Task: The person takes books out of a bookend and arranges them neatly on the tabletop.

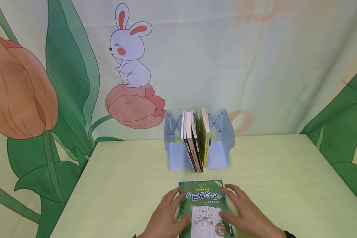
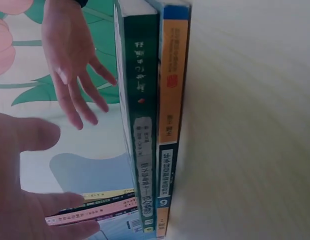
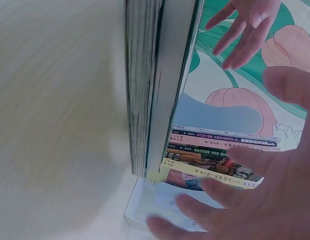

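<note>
A green comic-style book [image 1: 200, 198] lies face up on the table in front of me. Beneath it is a second book with an orange and blue spine [image 2: 173, 100], as the left wrist view shows. My left hand [image 1: 168, 215] is at the pile's left side, fingers spread. On the other side, my right hand [image 1: 245, 210] has its fingers loosely bent. In the head view the fingertips overlap the cover's edges, but the wrist views show gaps between hands and books. Neither hand grips anything.
Behind the pile stands a light blue bookend rack [image 1: 228, 142]. Several upright books [image 1: 193, 145] lean in its left part, and a yellow-spined book [image 1: 207, 148] stands right of them. A printed cloth [image 1: 190, 59] with a rabbit and tulips hangs behind the table [image 1: 125, 175].
</note>
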`<state>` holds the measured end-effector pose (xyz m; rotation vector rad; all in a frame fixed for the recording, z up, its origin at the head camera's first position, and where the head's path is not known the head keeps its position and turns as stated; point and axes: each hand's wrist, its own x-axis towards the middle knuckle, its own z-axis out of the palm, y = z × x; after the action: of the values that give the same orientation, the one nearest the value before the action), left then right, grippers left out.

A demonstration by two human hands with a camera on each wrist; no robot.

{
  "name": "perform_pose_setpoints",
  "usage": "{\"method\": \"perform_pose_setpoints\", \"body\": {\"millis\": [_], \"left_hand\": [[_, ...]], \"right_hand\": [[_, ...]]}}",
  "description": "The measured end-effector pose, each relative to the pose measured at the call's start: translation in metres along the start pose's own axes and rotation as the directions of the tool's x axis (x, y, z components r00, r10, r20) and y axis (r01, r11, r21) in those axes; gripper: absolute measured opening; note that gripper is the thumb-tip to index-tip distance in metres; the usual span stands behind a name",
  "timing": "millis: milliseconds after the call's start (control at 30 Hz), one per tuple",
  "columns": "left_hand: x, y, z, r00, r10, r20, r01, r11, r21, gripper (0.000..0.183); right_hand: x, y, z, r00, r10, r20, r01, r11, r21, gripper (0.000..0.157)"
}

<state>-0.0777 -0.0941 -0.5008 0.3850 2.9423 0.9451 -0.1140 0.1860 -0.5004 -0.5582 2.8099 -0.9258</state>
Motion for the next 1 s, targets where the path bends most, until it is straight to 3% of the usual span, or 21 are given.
{"method": "perform_pose_setpoints", "body": {"millis": [133,267,500,700,1000], "left_hand": [[0.0,-0.001,0.0,0.998,0.066,-0.017,-0.065,0.996,0.064,0.071],[0.002,0.001,0.001,0.997,0.076,-0.016,-0.074,0.993,0.096,0.079],[0.01,0.002,0.003,0.994,0.096,-0.046,-0.09,0.989,0.118,0.085],[0.016,0.004,0.0,0.983,0.152,-0.107,-0.132,0.976,0.174,0.084],[0.024,0.008,-0.008,0.969,0.168,-0.183,-0.131,0.971,0.199,0.083]], "right_hand": [[-0.001,0.002,0.002,0.993,-0.091,-0.073,0.089,0.995,-0.038,0.075],[-0.001,0.003,0.003,0.973,-0.182,-0.142,0.171,0.981,-0.089,0.077],[0.001,0.003,0.005,0.959,-0.234,-0.158,0.212,0.967,-0.142,0.086],[0.003,0.001,0.004,0.946,-0.275,-0.172,0.244,0.953,-0.18,0.084],[0.006,-0.004,0.002,0.936,-0.296,-0.191,0.255,0.944,-0.211,0.082]]}}
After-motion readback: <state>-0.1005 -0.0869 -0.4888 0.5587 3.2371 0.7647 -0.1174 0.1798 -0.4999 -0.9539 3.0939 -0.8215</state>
